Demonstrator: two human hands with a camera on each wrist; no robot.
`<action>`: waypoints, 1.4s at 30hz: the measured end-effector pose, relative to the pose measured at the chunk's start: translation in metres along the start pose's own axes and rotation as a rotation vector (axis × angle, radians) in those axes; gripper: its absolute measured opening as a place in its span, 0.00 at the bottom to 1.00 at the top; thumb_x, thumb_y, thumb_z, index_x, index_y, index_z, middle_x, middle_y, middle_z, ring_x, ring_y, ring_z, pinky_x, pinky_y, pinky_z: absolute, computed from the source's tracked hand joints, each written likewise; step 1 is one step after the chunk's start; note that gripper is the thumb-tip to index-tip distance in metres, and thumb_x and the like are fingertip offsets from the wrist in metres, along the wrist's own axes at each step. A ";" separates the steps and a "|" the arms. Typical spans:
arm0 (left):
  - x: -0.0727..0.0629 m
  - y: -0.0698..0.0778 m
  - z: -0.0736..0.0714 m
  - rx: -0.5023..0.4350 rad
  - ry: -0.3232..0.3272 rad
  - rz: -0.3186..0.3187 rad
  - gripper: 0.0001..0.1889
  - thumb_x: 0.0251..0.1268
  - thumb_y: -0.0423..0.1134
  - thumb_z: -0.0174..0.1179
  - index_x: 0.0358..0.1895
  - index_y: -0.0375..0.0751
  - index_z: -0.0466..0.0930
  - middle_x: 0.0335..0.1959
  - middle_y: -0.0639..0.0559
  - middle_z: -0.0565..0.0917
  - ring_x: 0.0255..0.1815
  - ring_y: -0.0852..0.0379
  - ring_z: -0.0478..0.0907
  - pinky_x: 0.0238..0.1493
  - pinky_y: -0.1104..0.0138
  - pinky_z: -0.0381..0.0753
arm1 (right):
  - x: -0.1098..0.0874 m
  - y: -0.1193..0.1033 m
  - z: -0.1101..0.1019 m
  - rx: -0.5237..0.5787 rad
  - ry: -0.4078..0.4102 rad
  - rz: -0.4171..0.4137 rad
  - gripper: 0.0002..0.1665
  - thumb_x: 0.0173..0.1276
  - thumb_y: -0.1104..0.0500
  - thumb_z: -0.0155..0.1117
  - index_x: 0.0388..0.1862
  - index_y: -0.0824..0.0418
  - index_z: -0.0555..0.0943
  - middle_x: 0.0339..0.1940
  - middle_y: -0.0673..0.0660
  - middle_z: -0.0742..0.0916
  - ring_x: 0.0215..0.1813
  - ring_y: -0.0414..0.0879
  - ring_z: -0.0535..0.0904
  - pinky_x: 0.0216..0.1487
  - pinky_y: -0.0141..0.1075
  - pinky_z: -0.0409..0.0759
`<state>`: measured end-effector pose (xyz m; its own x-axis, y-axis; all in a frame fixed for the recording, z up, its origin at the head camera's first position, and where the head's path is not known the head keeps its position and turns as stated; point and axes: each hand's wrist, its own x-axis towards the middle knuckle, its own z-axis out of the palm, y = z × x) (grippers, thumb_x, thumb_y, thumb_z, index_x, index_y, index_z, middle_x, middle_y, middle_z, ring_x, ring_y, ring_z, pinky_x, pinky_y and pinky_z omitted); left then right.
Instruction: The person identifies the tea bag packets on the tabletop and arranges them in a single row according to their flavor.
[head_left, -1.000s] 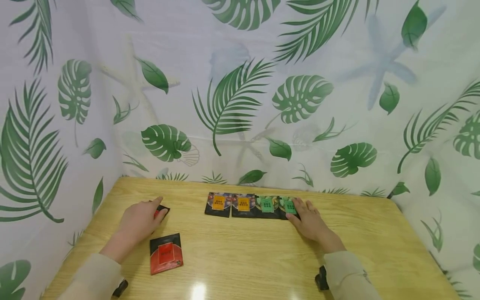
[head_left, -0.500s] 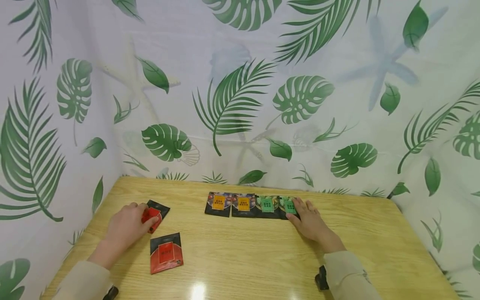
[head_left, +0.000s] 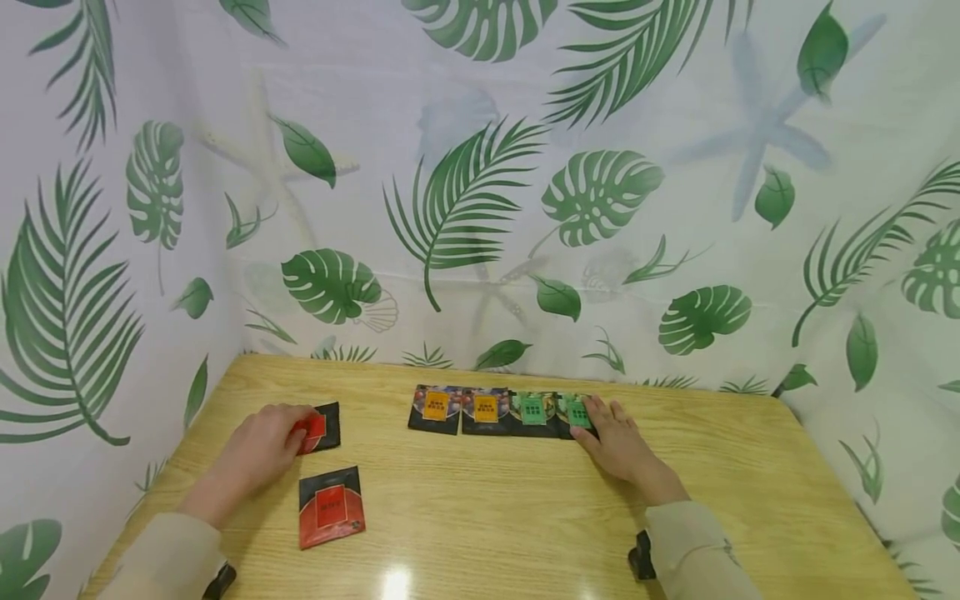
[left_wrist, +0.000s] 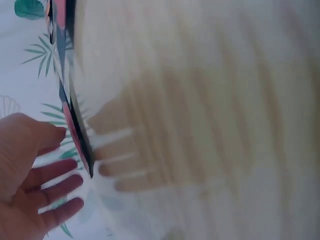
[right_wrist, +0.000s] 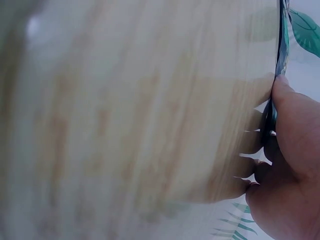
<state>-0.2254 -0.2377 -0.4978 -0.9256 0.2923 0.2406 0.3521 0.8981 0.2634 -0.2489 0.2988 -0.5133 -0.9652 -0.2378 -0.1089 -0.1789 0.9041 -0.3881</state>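
My left hand (head_left: 258,446) is over the left part of a small red and black packet (head_left: 326,427) on the table's left side. In the left wrist view, that packet (left_wrist: 77,132) shows edge-on near the thumb and loosely bent, spread fingers. Nearer to me lies a second red and black packet (head_left: 332,508), slightly tilted. My right hand (head_left: 618,442) rests on the right end of a green-labelled packet (head_left: 576,415), thumb at its lower edge. A second green-labelled packet (head_left: 534,412) and two orange-labelled packets (head_left: 486,408) continue that row leftward.
The wooden table (head_left: 480,517) meets a white leaf-printed cloth (head_left: 480,208) along its back edge. The cloth also rises at the left and right sides. Dark wrist-worn devices show by both sleeves.
My left hand first drew back leftward over the upper red packet, uncovering it. That packet then turned from slanted to nearly straight under the fingers. My right hand has stayed on the row.
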 end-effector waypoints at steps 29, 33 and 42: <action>0.026 0.024 0.017 0.057 -0.075 0.052 0.22 0.69 0.39 0.68 0.64 0.34 0.84 0.56 0.32 0.84 0.54 0.34 0.81 0.53 0.41 0.84 | -0.003 -0.004 -0.004 0.004 -0.005 0.004 0.44 0.87 0.46 0.49 0.86 0.71 0.51 0.86 0.75 0.54 0.84 0.79 0.43 0.80 0.75 0.44; 0.031 0.028 0.019 0.037 -0.112 0.079 0.23 0.69 0.34 0.63 0.67 0.35 0.82 0.62 0.31 0.83 0.61 0.31 0.81 0.58 0.40 0.83 | -0.002 -0.004 -0.004 -0.001 -0.007 0.009 0.44 0.87 0.45 0.49 0.86 0.71 0.51 0.86 0.75 0.54 0.84 0.79 0.43 0.80 0.75 0.44; 0.042 0.041 0.025 -0.056 -0.184 0.084 0.26 0.77 0.42 0.62 0.73 0.34 0.76 0.71 0.30 0.77 0.73 0.28 0.73 0.70 0.36 0.74 | -0.001 -0.003 -0.004 0.002 -0.010 0.014 0.44 0.87 0.44 0.48 0.86 0.70 0.51 0.86 0.74 0.54 0.85 0.78 0.42 0.80 0.75 0.43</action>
<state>-0.2531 -0.1804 -0.5006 -0.9006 0.4252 0.0903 0.4316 0.8499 0.3023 -0.2478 0.2981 -0.5088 -0.9656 -0.2284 -0.1241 -0.1645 0.9066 -0.3886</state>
